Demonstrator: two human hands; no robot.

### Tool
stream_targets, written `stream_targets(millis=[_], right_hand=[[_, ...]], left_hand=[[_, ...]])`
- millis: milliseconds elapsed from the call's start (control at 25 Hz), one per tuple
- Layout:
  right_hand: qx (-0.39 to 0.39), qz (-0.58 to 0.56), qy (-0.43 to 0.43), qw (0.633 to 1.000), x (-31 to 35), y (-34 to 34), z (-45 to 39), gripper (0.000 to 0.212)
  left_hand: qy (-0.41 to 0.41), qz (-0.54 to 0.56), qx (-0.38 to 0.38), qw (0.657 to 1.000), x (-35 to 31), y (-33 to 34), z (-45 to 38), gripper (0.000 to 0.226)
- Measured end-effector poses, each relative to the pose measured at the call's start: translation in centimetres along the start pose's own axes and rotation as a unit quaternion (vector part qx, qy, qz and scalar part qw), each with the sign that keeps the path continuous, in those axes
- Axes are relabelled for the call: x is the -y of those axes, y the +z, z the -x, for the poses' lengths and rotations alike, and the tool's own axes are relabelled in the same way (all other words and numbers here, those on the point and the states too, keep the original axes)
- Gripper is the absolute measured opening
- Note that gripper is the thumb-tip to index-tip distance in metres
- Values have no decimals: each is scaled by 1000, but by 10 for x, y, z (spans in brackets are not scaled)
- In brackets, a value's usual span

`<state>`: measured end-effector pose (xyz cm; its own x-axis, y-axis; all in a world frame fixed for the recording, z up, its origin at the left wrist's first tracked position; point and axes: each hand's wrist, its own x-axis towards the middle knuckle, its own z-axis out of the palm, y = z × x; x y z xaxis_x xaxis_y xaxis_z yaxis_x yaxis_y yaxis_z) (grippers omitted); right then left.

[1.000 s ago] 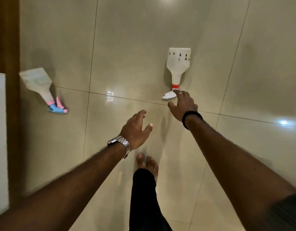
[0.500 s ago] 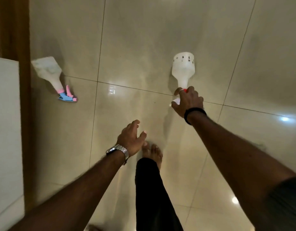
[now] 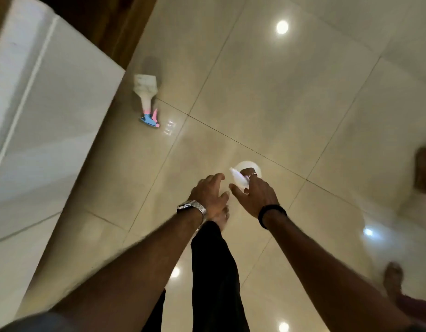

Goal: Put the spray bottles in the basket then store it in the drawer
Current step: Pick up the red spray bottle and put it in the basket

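Fingers of your right hand (image 3: pixel 256 196) are wrapped around the neck of a white spray bottle (image 3: pixel 240 174), held off the floor (image 3: pixel 279 104) at centre. Your left hand (image 3: pixel 210 194), just beside it at nine o'clock, is spread and empty. A second bottle (image 3: pixel 146 92) lies on the floor toward eleven o'clock.

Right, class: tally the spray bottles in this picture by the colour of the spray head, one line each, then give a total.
White head, held in the right hand: 1
Blue and pink head, lying on the floor: 1
Total: 2
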<state>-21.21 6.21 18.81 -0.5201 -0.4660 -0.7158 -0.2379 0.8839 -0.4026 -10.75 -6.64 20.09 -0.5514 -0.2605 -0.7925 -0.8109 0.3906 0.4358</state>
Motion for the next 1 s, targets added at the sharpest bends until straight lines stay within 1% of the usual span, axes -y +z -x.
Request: stream_targets(millis=[40, 120, 240, 320, 400, 480, 560, 600, 680, 720, 840, 960, 1000], right_hand=[[3, 18, -23, 1000, 18, 4, 11, 30], [6, 34, -56, 998, 57, 14, 33, 22], [3, 49, -107, 993, 124, 40, 62, 22], [-8, 50, -137, 989, 165, 59, 77, 25], [-4, 75, -191, 979, 214, 89, 100, 26], [1, 93, -247, 964, 264, 122, 127, 27], [5, 102, -310, 945, 316, 158, 159, 33], [8, 104, -336, 936, 338, 175, 174, 38], [30, 102, -390, 915, 381, 213, 208, 46], [49, 103, -417, 902, 403, 235, 227, 44], [106, 103, -492, 858, 474, 307, 292, 27], [154, 83, -562, 808, 539, 370, 353, 20], [169, 77, -580, 793, 560, 393, 372, 22]], left_hand=[[4, -1, 1, 1000, 11, -8, 13, 54], [9, -5, 3, 1000, 36, -23, 39, 62], [13, 14, -21, 1000, 85, -49, 80, 83], [22, 60, -71, 995, 118, -67, 108, 92], [31, 92, -143, 985, 168, -82, 148, 83], [24, 86, -214, 973, 218, -93, 193, 68], [3, 107, -288, 952, 270, -99, 245, 55], [-2, 118, -317, 941, 292, -101, 271, 53], [-24, 125, -354, 927, 341, -104, 328, 55], [-44, 127, -375, 917, 368, -104, 359, 55], [-97, 129, -461, 873, 449, -102, 455, 55], [-127, 121, -552, 815, 509, -100, 532, 53], [-137, 123, -582, 792, 531, -100, 553, 52]])
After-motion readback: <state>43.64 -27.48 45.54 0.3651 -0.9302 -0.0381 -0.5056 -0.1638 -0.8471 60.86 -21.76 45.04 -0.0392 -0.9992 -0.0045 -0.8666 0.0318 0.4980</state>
